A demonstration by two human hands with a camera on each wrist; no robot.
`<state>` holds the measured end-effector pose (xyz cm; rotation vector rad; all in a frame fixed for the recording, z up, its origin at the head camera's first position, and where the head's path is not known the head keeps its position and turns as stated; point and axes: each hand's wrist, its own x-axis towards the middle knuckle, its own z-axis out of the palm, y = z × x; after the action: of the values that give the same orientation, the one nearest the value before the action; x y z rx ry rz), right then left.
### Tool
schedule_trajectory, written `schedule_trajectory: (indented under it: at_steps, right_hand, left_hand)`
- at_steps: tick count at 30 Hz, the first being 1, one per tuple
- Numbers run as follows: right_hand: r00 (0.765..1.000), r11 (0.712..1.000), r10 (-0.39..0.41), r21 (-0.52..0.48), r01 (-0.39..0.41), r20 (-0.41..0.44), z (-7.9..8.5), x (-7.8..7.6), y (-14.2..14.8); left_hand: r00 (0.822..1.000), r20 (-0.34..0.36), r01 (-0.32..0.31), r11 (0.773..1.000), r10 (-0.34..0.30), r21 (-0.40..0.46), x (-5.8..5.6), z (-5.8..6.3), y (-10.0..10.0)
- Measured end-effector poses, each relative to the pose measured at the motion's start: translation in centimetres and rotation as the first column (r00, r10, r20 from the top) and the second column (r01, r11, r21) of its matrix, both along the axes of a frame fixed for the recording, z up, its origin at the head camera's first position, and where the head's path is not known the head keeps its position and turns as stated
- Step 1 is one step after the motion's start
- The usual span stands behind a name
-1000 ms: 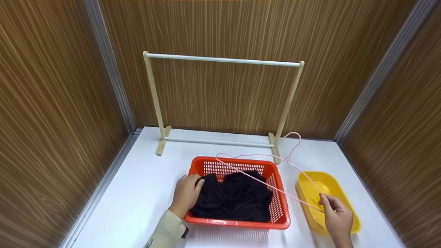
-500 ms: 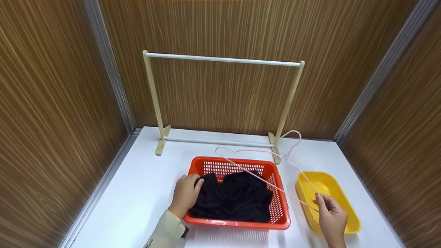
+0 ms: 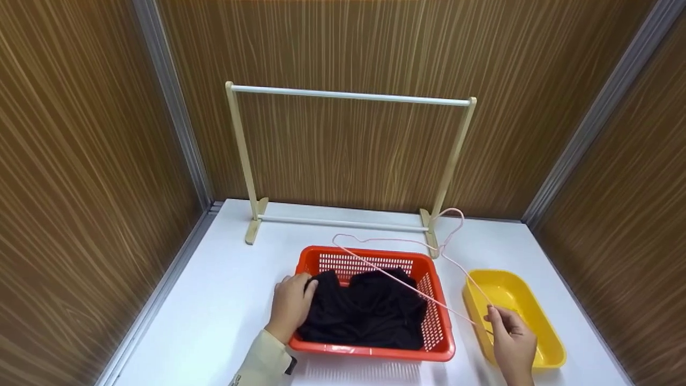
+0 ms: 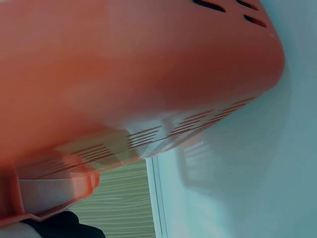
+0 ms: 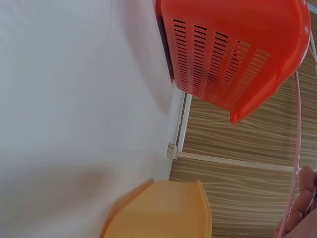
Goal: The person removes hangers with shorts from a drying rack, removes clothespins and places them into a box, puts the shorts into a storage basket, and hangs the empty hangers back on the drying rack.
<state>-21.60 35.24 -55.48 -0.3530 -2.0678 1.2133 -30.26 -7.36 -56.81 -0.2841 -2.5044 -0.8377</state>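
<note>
In the head view, a red perforated basket (image 3: 370,351) holds crumpled black cloth (image 3: 364,313). At the basket's left rim, my left hand (image 3: 291,303) pinches the cloth's edge between thumb and fingers. The left wrist view mostly shows the basket's outer wall (image 4: 124,59), with a bit of black cloth (image 4: 67,225) at the lower left. My right hand (image 3: 514,343), above a yellow tray (image 3: 542,313), pinches one end of a pink clothes hanger (image 3: 441,250). The hanger stretches leftward over the basket, hook pointing away. In the right wrist view its thin bar (image 5: 298,114) passes the curled fingers (image 5: 303,201).
Behind the basket stands a wooden rack with a white top rail (image 3: 348,95) and a lower rail (image 3: 343,222). Wood-grain panels (image 3: 343,161) enclose the white table (image 3: 214,300) at the back and both sides.
My right hand has shifted slightly left with the hanger, whose far part rose and then dipped a little. The left hand has stayed at the basket's left rim. The head view has tilted slightly.
</note>
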Motion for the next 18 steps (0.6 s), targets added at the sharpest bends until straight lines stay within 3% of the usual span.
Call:
schedule_trajectory:
  at_steps: [5,10,14,18]
  right_hand:
    - [1.000,1.000,0.003,0.010,-0.003,-0.014,-0.3,-0.2,-0.1]
    - [0.994,0.998,0.063,0.008,-0.063,-0.093,-1.0,-0.5,-0.3]
    - [0.990,0.996,0.088,-0.005,-0.089,-0.106,-1.5,-0.6,-0.4]
    - [0.993,0.996,0.083,-0.013,-0.085,-0.087,-1.6,-0.7,-0.4]
  left_hand:
    - [1.000,-0.006,0.012,1.000,-0.012,0.001,0.1,-0.2,0.3]
    - [0.998,0.019,0.056,0.998,-0.056,0.023,-0.1,-0.1,0.3]
    - [0.997,0.056,0.047,0.998,-0.049,0.041,-0.2,-0.1,0.1]
    - [0.999,0.046,0.020,0.998,-0.023,0.056,-0.2,-0.1,-0.1]
